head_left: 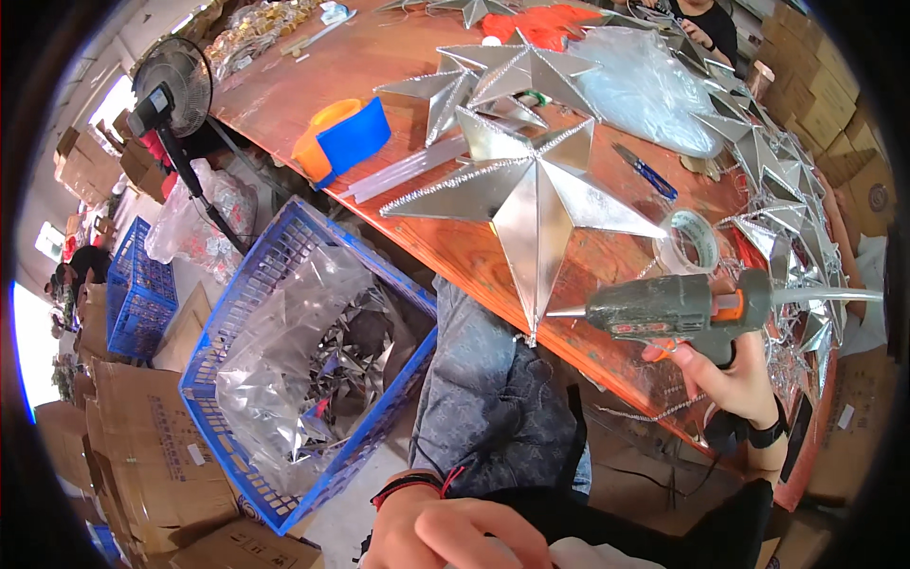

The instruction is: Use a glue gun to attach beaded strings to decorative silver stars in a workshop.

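My right hand (730, 384), with a dark band at the wrist, grips a dark green glue gun (649, 308). Its nozzle points left, close to the lowest point of a large silver star (536, 213); whether they touch I cannot tell. Silver tinsel trims some of the star's edges, and it lies at the table's near edge, its lowest point jutting past it. Low in the picture, close to my body, is my left hand (445, 531), with red and black cords at the wrist. Its fingers are curled, and their tips and anything in them are hidden.
On the red-brown table (427, 223) lie more silver stars (531, 76), translucent glue sticks (408, 171), a tape roll (687, 242) and a blue-handled tool (649, 175). A blue crate (308, 213) holding silver pieces stands left, beyond it a fan (171, 90). Another person (711, 28) is at the far side.
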`<state>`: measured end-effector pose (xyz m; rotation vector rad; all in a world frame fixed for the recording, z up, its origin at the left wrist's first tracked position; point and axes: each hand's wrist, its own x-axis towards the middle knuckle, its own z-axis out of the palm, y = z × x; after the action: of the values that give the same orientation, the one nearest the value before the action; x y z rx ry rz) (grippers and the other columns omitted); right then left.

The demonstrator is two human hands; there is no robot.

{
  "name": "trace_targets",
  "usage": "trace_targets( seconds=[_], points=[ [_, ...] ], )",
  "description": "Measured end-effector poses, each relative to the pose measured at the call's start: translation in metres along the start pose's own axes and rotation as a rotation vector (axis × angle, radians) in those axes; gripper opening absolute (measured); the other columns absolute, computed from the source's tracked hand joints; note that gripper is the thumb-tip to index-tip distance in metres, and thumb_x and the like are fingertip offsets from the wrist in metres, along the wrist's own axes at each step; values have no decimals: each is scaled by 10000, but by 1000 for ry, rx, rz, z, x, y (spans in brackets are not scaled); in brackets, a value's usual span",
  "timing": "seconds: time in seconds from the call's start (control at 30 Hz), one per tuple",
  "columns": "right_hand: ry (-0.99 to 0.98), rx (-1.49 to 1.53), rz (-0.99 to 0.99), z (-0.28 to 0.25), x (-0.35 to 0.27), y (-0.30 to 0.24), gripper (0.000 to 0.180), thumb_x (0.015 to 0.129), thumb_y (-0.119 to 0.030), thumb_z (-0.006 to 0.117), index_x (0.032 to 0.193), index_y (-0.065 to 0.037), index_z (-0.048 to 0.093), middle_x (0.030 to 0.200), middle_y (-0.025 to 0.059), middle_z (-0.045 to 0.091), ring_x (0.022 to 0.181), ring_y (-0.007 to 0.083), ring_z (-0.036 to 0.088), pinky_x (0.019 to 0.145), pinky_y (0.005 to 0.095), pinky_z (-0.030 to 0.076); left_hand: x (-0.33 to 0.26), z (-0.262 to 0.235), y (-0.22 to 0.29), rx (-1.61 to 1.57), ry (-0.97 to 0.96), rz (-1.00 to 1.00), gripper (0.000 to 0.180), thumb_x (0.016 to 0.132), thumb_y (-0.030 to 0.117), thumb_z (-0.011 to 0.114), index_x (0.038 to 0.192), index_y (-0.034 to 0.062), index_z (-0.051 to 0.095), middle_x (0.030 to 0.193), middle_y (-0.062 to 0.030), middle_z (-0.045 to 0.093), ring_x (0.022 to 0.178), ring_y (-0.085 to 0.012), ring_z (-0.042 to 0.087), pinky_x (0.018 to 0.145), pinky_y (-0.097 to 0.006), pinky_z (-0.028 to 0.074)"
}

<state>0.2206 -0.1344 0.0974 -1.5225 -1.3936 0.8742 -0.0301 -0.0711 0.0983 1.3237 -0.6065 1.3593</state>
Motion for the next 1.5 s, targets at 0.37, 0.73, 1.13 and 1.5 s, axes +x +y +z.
trace_targets(
  seconds=[0.37, 0.73, 1.13, 1.5],
  points=[
    [-32, -316, -42, 2, 1, 0, 304, 793, 2, 643, 1056, 36, 494, 960, 123, 572, 793, 183, 634, 708, 297, 498, -42, -32, -24, 563, 536, -471, 198, 733, 18, 593, 878, 49, 461, 936, -167, 471, 802, -217, 486, 722, -349, 432],
    [-27, -57, 133, 11, 3, -7, 295, 806, 36, 605, 1059, 37, 453, 917, 116, 576, 777, 168, 634, 669, 288, 505, -83, -55, -70, 512, 224, -954, 216, 911, 98, 494, 1095, -9, 525, 974, -110, 584, 920, -188, 533, 818, -295, 422],
    [208, -131, -31, 15, 9, 5, 324, 864, -79, 527, 1136, 67, 427, 840, 147, 642, 448, 49, 450, 421, 185, 367, -88, -60, -71, 587, 87, -947, 157, 929, 68, 446, 952, -21, 574, 833, -88, 580, 781, -157, 572, 726, -275, 420],
    [195, -234, 12, 15, 40, -9, 158, 904, -112, 498, 970, 31, 498, 734, 110, 619, 412, 54, 419, 395, 204, 329, -93, -65, -74, 592, 123, -998, 103, 907, 70, 496, 860, -2, 553, 809, -84, 582, 766, -195, 554, 726, -296, 436]
  ],
)
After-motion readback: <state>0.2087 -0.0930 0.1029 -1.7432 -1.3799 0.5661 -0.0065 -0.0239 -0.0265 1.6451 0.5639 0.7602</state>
